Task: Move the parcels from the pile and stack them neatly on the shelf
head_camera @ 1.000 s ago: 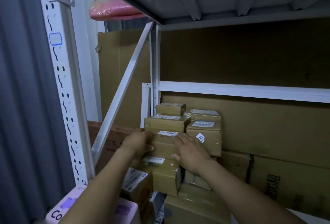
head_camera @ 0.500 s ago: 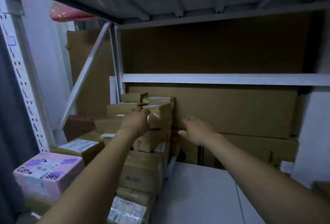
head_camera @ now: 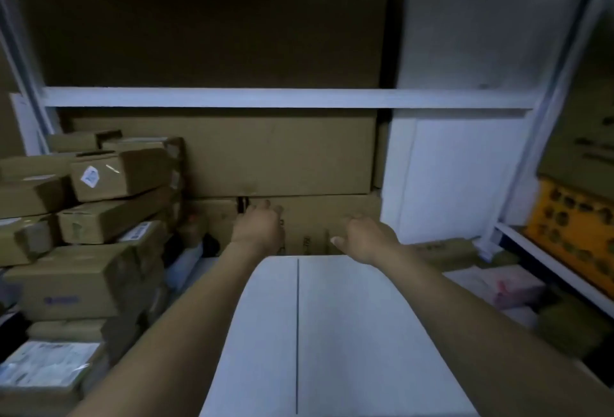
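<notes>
My left grip (head_camera: 258, 229) and right grip (head_camera: 367, 240) both extend forward above the white shelf (head_camera: 349, 333) board, near each other but apart. Each grip is empty: the fingers are relaxed, loosely curled, and hold nothing. The parcels (head_camera: 99, 214) are stacked in several tiers at the left end of the shelf, left of my left grip and not touching it. Large cartons (head_camera: 265, 157) stand against the rear, behind both grips.
</notes>
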